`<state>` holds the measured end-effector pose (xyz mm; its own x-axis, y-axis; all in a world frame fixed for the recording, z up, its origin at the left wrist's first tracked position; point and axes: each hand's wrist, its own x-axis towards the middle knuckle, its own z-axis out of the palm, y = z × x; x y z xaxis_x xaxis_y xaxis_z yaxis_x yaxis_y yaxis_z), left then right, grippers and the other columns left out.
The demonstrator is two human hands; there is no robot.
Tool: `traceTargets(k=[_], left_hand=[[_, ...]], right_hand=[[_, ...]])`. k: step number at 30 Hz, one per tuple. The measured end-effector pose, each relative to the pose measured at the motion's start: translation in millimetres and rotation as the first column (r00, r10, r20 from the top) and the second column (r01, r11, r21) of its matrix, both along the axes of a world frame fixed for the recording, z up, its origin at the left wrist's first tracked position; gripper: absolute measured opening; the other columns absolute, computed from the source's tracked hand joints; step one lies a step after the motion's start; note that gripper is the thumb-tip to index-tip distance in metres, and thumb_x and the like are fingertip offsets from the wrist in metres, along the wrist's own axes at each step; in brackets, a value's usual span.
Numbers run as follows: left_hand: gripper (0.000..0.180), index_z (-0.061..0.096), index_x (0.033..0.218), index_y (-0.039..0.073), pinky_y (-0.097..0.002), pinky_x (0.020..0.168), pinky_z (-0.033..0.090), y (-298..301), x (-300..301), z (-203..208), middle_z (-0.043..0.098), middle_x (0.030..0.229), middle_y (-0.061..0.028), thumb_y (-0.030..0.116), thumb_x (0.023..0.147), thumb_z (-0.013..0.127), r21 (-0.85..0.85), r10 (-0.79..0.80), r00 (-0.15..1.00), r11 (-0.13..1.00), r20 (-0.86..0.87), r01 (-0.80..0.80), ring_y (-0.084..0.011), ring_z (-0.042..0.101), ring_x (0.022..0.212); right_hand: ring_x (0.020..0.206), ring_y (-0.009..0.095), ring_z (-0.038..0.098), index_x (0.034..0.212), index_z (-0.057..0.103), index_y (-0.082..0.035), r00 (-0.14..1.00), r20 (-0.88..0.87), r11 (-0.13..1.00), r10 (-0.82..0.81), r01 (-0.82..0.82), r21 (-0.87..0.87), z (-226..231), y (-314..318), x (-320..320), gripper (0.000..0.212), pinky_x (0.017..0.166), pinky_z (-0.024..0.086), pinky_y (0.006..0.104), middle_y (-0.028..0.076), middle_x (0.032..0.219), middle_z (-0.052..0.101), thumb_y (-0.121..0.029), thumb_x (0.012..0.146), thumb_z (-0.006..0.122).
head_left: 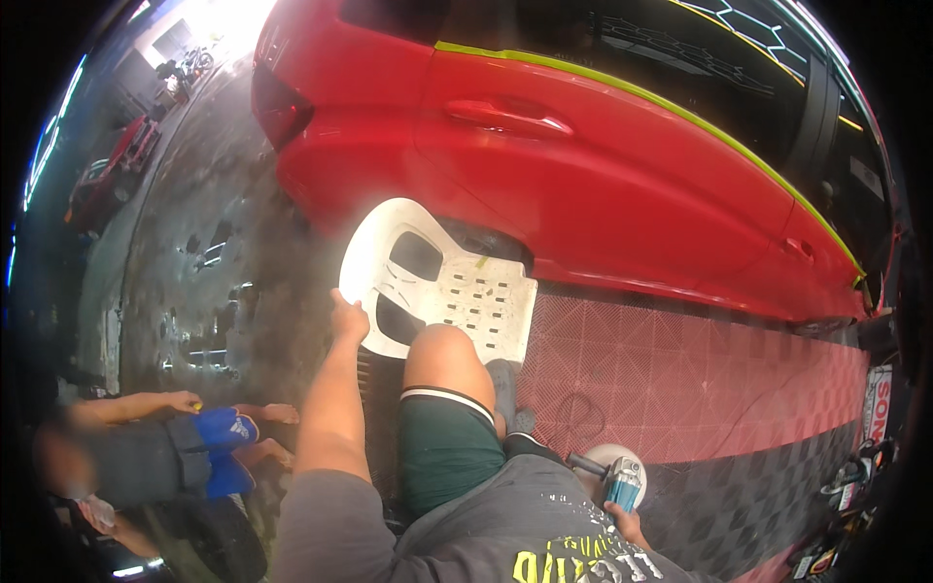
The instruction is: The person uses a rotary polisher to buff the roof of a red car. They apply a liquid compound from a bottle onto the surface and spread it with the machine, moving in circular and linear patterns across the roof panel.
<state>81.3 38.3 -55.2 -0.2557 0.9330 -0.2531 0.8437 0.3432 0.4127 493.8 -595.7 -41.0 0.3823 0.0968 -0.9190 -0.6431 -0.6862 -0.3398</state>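
Note:
My left hand point(350, 317) is closed around the backrest edge of a white plastic chair point(520, 306). The chair's slotted seat is turned toward the red car point(583, 175). Low at my right side, my right hand point(630, 525) grips the body of a teal and silver power polisher point(623, 484). A side handle sticks out from it toward my leg, and a pale round pad point(607, 455) shows behind it. Some of the right-hand fingers are hidden by the tool. My bent knee point(445, 360) is close to the chair's seat.
Yellow-green tape point(671, 99) lines the car's window edge. Red and black floor tiles point(680, 379) lie beside the car, with a cord point(580, 418) on them. A person point(146, 452) in blue shorts is at the left on wet dark floor point(204, 253). Bottles and boxes point(855, 476) stand far right.

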Motion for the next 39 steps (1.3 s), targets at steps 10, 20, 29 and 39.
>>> traceTargets(k=[10, 20, 29, 39], left_hand=[[0.065, 0.032, 0.153, -0.002, -0.0533, 0.113, 0.050, -6.8, -58.3, 7.2, 0.062, 0.143, -0.0369, 0.017, 0.104, 0.070, -0.137, -0.033, 0.997, 0.990, 0.070, 0.042, -0.0492, 0.063, 0.134], [0.059, 0.052, 0.145, -0.002, -0.0503, 0.107, 0.053, 23.6, -50.0, 40.5, 0.071, 0.134, -0.0310, 0.034, 0.103, 0.073, 0.019, -0.082, 0.988, 0.997, 0.131, 0.080, -0.0458, 0.068, 0.128], [0.060, 0.050, 0.149, -0.002, -0.0583, 0.097, 0.054, 41.0, -51.1, -0.4, 0.073, 0.122, -0.0345, 0.033, 0.104, 0.069, 0.103, -0.091, 0.995, 0.990, -0.046, 0.096, -0.0538, 0.070, 0.115], [0.068, 0.048, 0.149, 0.001, -0.0574, 0.101, 0.056, 67.4, -47.2, 73.3, 0.064, 0.141, -0.0274, 0.048, 0.104, 0.067, -0.593, -0.195, 0.971, 0.801, -0.137, 0.077, -0.0480, 0.071, 0.119]], right_hand=[[0.090, 0.031, 0.073, 0.134, 0.060, -0.007, 0.997, -0.013, 0.991, -0.078, 0.076, -0.114, -52.5, 4.2, -1.1, 0.060, 0.081, 0.064, 0.0523, 0.012, 0.107, 0.072, -0.021, 0.083, 0.089], [0.092, 0.038, 0.075, 0.133, 0.063, -0.004, 0.983, -0.150, 0.994, 0.106, -0.110, -0.019, -93.8, 25.9, 31.7, 0.065, 0.087, 0.062, 0.0569, 0.019, 0.110, 0.074, -0.033, 0.083, 0.090], [0.075, 0.033, 0.073, 0.121, 0.069, -0.009, 0.957, -0.288, 0.981, -0.037, -0.019, -0.191, -66.6, 150.9, 39.2, 0.050, 0.078, 0.063, 0.0502, 0.014, 0.090, 0.075, -0.048, 0.091, 0.080], [0.083, 0.033, 0.075, 0.125, 0.069, -0.003, 0.897, -0.440, 0.985, -0.036, -0.042, -0.165, 249.0, 280.9, 95.9, 0.066, 0.078, 0.063, 0.0474, 0.016, 0.102, 0.078, -0.057, 0.088, 0.079]])
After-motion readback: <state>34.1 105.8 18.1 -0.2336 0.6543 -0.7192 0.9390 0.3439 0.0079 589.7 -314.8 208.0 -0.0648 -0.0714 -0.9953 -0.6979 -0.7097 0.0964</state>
